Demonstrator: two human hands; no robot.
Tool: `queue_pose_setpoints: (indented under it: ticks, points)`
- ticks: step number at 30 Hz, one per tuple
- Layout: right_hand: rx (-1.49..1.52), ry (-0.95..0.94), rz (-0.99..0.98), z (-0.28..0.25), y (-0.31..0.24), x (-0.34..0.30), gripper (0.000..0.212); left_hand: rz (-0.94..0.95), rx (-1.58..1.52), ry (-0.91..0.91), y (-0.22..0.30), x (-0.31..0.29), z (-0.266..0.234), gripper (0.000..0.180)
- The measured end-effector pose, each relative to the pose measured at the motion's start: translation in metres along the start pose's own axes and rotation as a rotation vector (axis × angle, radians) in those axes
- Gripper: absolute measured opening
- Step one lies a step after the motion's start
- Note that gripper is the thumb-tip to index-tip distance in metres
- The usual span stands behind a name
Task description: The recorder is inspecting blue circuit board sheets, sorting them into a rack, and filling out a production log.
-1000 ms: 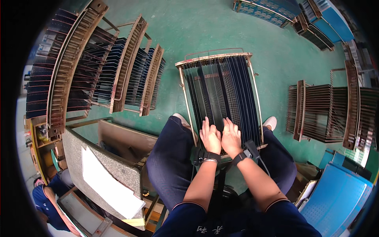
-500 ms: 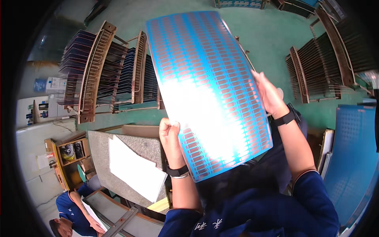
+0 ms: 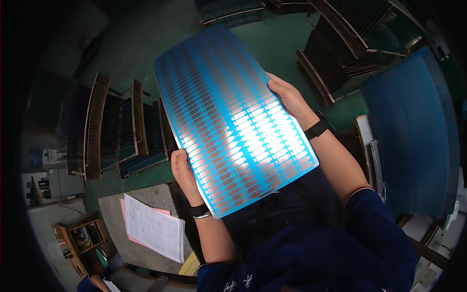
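A large blue circuit board panel, covered in rows of small copper-coloured rectangles, is held up in front of my body. My left hand grips its left edge near the lower corner, thumb on the face. On the opposite long edge, my right hand holds the panel higher up, with its other fingers partly hidden behind. The panel tilts, its far end leaning left, and bright glare whitens the part below my right hand.
Slotted racks filled with thin boards stand at left, and another rack at upper right. A big blue sheet is at right. Papers lie on a grey table. Another person's arm shows at lower left.
The view has turned, and both hands with the panel now appear farther left. The panel's glare has shrunk and shifted right, so more of its pattern shows. Both hands keep their grip.
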State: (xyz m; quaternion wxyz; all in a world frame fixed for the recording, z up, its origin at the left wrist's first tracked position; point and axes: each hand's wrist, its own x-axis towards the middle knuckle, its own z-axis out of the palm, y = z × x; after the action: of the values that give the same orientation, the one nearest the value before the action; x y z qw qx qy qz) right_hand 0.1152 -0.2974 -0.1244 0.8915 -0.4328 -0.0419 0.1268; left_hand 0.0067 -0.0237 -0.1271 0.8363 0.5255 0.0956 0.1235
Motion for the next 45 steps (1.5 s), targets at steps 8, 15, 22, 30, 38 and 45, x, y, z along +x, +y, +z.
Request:
queue_pose_setpoints:
  ticks: [8, 15, 22, 30, 38, 45]
  points:
    - [-0.116, -0.046, -0.036, 0.008, -0.024, -0.033, 0.040, -0.162, -0.013, 0.041, 0.030, 0.003, 0.016, 0.046]
    - [-0.287, -0.022, -0.184, 0.020, -0.044, -0.039, 0.037, 0.189, -0.013, -0.039, 0.048, 0.014, 0.022, 0.021]
    - [-0.202, -0.180, -0.438, -0.019, -0.028, -0.017, 0.007, 0.397, 0.168, -0.096, 0.030, 0.006, 0.031, 0.010]
    - [0.041, 0.070, -0.145, 0.019, -0.048, -0.043, 0.027, -0.002, -0.305, -0.155, 0.027, 0.001, 0.031, 0.034]
    - [-0.156, 0.105, -0.181, 0.005, -0.036, -0.032, 0.035, 0.041, -0.122, -0.120, 0.025, -0.001, 0.040, 0.035]
    - [-0.206, 0.167, -0.147, 0.003, -0.034, -0.031, 0.033, 0.032, -0.073, -0.120, 0.013, 0.006, 0.035, 0.033]
